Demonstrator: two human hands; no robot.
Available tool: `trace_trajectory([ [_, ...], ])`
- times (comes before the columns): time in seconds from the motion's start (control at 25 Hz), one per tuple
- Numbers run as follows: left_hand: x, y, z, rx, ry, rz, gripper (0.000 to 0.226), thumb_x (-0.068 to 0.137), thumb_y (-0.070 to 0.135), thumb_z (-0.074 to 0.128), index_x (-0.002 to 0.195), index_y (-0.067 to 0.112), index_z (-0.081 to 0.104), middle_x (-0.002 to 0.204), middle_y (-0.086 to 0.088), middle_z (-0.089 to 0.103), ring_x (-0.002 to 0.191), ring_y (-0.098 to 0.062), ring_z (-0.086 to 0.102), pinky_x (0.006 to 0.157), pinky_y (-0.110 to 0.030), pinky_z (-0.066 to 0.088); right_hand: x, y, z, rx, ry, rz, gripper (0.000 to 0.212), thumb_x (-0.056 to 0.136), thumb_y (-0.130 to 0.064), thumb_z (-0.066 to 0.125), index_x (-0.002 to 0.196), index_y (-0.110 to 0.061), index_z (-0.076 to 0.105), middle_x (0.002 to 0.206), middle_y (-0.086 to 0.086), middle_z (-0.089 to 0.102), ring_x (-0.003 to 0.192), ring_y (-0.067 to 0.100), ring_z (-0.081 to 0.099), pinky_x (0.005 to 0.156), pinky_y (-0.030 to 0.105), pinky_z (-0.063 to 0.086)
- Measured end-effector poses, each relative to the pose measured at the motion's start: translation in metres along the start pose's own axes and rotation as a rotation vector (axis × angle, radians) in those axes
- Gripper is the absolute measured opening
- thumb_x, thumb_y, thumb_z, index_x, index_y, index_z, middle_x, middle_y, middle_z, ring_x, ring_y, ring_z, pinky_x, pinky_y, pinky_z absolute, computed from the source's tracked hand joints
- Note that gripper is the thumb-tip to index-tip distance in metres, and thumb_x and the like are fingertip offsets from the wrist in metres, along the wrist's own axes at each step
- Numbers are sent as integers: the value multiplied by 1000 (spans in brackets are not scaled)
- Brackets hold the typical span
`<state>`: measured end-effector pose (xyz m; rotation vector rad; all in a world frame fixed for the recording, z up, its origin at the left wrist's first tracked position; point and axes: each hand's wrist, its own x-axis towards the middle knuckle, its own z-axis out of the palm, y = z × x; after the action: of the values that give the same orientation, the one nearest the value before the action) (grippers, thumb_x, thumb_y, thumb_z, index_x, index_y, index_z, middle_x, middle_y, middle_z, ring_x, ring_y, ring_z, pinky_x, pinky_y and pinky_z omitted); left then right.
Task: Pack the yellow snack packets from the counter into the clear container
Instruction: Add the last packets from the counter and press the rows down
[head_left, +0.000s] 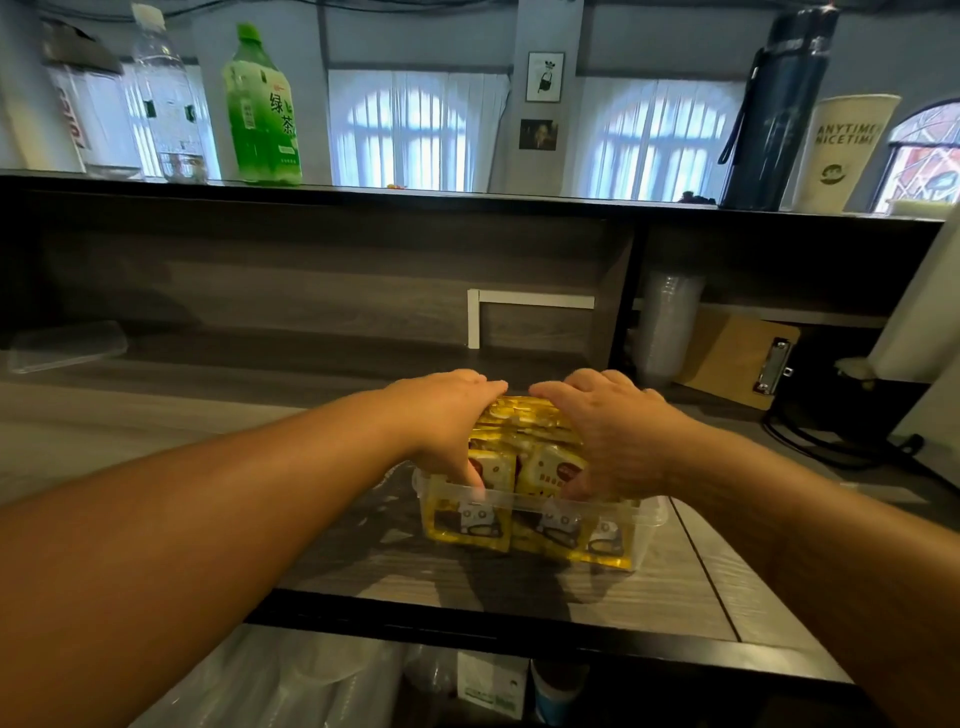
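Two bare hands meet over a stack of yellow snack packets (524, 441), one from each side. The left hand (447, 421) curls its fingers around the left side of the stack, with the thumb going down inside the clear container (649, 512). The right hand (608, 431) curls around the right side in the same way, and its thumb also goes down behind the near wall of the container. Both hands grip the stack between them, and the index fingertips almost touch over its top. The packets are flat, shiny foil pouches, yellow with a dark red and white print; they stand on edge in the container, packed face to face, and the row runs away from the person toward the back of the counter. More packets show through the near wall, upright with their printed faces toward the person. The container is a rectangular box of thin transparent plastic with a rolled rim, with its long side across the view. It stands near the front edge of the grey wood-grain counter (675, 587). Further back on the left lies a clear flat lid (67, 345), and on the right a brown clipboard (737, 358) leans against the shelf. On the upper ledge stand a green tea bottle (262, 109), a clear water bottle (166, 98), a dark flask (774, 114) and a paper cup (841, 150).
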<state>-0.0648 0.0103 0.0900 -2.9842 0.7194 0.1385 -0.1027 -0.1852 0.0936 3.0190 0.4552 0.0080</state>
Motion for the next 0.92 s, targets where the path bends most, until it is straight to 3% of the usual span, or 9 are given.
trace_trajectory([
  [0.12,14,5,2,93,-116,10,140,62,57,88,159,30,-9,169,0,7,154,-28,5,119,-59,22,13,11,4,37,-213,14,128,66,-52,82,152,-35,-12,163,2,-3,147,34,-8,114,62,12],
  [0.28,22,8,13,64,-53,43,141,59,61,88,158,36,-9,157,-5,28,142,-30,31,109,-52,40,24,10,14,0,-220,-3,130,66,-55,81,152,-31,-14,160,7,12,144,37,15,113,53,26],
  [0.4,25,5,17,7,-12,62,135,62,58,88,158,38,-4,149,-4,34,133,-26,37,105,-47,46,26,5,21,-76,-144,0,126,67,-56,80,153,-30,-9,152,9,24,137,34,28,106,54,37],
  [0.56,23,7,15,-11,-27,38,136,62,52,91,158,38,-4,150,-5,33,134,-28,36,106,-48,45,26,6,18,-47,-141,-15,123,69,-53,80,154,-30,-5,151,9,28,135,33,32,106,52,38],
  [0.68,9,6,-1,-144,-33,42,130,67,46,89,159,38,-2,162,-2,23,146,-28,27,115,-48,36,15,16,3,160,-187,-20,122,65,-52,82,154,-33,2,159,3,17,145,30,17,114,51,25],
  [0.72,2,6,-7,-221,21,50,123,69,44,88,159,38,4,163,0,23,147,-25,27,115,-44,35,7,18,-6,237,-148,-12,116,64,-52,82,153,-35,9,160,0,17,146,27,15,115,49,24],
  [0.8,-19,10,-12,-356,215,79,92,77,42,83,152,39,31,151,7,41,135,-15,43,103,-32,43,-13,18,-20,376,28,-49,85,70,-50,77,144,-37,36,145,-11,40,135,15,37,105,36,38],
  [0.88,-38,15,-8,-392,322,158,44,86,40,75,127,39,59,119,16,59,105,-1,57,84,-21,48,-32,11,-27,465,103,-146,38,80,-44,70,116,-39,59,111,-22,58,103,-2,57,83,20,49],
  [0.92,-46,19,-3,-379,275,197,26,89,40,71,115,38,66,105,18,62,93,1,59,78,-20,49,-37,6,-26,465,38,-186,23,84,-42,66,106,-38,63,100,-20,62,93,-4,60,76,19,51],
])
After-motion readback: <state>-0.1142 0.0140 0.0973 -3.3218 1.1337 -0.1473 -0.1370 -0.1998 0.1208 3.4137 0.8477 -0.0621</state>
